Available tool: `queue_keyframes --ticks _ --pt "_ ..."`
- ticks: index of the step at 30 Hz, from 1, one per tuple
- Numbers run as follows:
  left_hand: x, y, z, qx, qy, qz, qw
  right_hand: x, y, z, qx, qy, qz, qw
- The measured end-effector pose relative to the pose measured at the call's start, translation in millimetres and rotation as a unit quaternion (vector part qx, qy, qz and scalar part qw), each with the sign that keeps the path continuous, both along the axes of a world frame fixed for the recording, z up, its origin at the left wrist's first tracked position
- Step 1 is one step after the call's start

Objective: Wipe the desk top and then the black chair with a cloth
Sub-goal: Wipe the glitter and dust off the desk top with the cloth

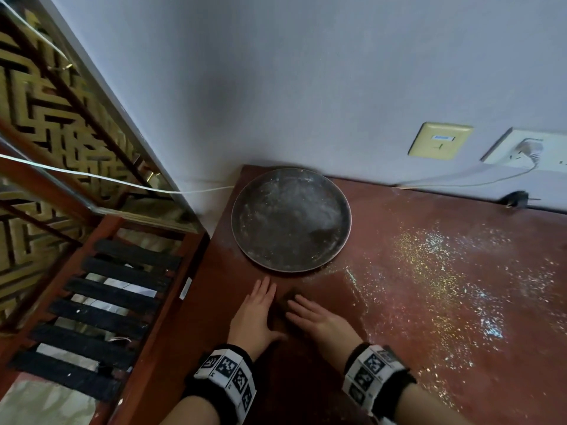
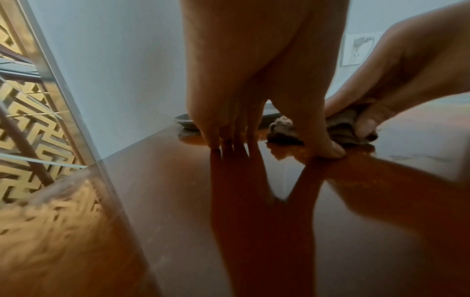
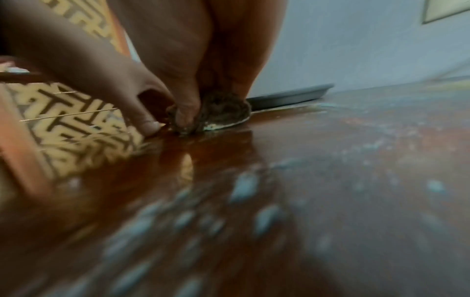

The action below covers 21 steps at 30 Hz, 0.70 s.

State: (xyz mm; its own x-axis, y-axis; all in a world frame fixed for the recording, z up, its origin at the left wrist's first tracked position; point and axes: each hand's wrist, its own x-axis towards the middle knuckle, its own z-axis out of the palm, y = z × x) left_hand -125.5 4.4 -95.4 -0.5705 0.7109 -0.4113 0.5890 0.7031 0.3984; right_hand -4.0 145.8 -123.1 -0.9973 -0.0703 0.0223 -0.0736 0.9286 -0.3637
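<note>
While your head view nearly hides the cloth (image 1: 283, 305) near the desk (image 1: 399, 302) corner, your left wrist view shows your right hand (image 2: 396, 84) gripping it, left hand (image 1: 256, 314) flat, fingers straight.

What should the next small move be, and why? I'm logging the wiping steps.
Probably sweep the cloth rightward across the desk top. The right hand holds it beside the left hand, near the round tray, and pale speckles cover the surface to the right.
</note>
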Motion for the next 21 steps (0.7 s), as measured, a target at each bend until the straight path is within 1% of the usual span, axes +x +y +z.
queue_keyframes --ticks 1,3,5,7,8,9,11,12,13,14,15,16,18,19,20,21 --pt "-2.3 0.8 1.0 -0.007 0.003 0.000 1.000 -3.7 8.3 0.7 -0.009 0.008 -0.033 0.999" --pt "-4.4 0.4 2.3 -0.016 0.002 -0.011 1.000 -4.7 31.8 -0.6 -0.037 0.021 -0.149 0.988" --pt "-3.9 -0.8 2.6 -0.019 -0.004 -0.013 1.000 2.5 50.3 5.5 -0.057 -0.023 -0.277 0.959" --pt "-4.5 -0.2 2.6 -0.022 -0.001 -0.016 1.000 5.4 49.8 9.4 -0.034 -0.048 -0.330 0.942" --pt "-5.2 0.2 2.0 -0.026 0.003 -0.021 0.999 0.7 42.7 12.7 -0.043 -0.053 -0.339 0.938" --pt "-6.4 0.7 1.2 -0.029 0.005 -0.026 0.999 -5.3 33.2 11.1 -0.049 -0.050 -0.319 0.945" --pt "-9.0 2.0 -0.2 -0.032 0.009 -0.034 0.999 -13.6 10.6 11.6 -0.086 -0.041 -0.210 0.973" --pt "-10.4 2.7 -0.6 -0.029 0.010 -0.037 0.999 -15.4 6.0 6.7 -0.076 -0.061 -0.167 0.981" --pt "-11.8 3.3 -0.8 -0.026 0.011 -0.039 0.999 -15.4 10.9 5.7 -0.047 -0.064 -0.154 0.985" --pt "-13.4 3.6 -0.9 -0.023 0.010 -0.041 0.999 -15.6 19.8 6.9 -0.045 -0.057 -0.161 0.984" --pt "-14.7 3.5 -1.2 -0.019 0.009 -0.043 0.999 -15.7 31.8 10.3 -0.061 -0.027 -0.186 0.980" --pt "-15.3 3.4 -1.1 -0.015 0.007 -0.044 0.999 -13.2 44.4 11.4 -0.072 -0.021 -0.226 0.971" --pt "-15.2 2.6 -1.1 -0.011 0.004 -0.041 0.999 -8.1 60.9 8.7 -0.053 -0.031 -0.311 0.948" --pt "-15.1 2.7 -1.3 -0.011 0.004 -0.041 0.999 -9.2 60.8 8.8 -0.043 -0.040 -0.339 0.939" --pt "-15.1 2.7 -1.5 -0.012 0.005 -0.042 0.999 -12.5 54.4 9.6 -0.045 -0.037 -0.353 0.934" --pt "-15.3 3.0 -1.8 -0.015 0.007 -0.043 0.999 -16.6 43.8 9.5 -0.045 -0.045 -0.341 0.938"
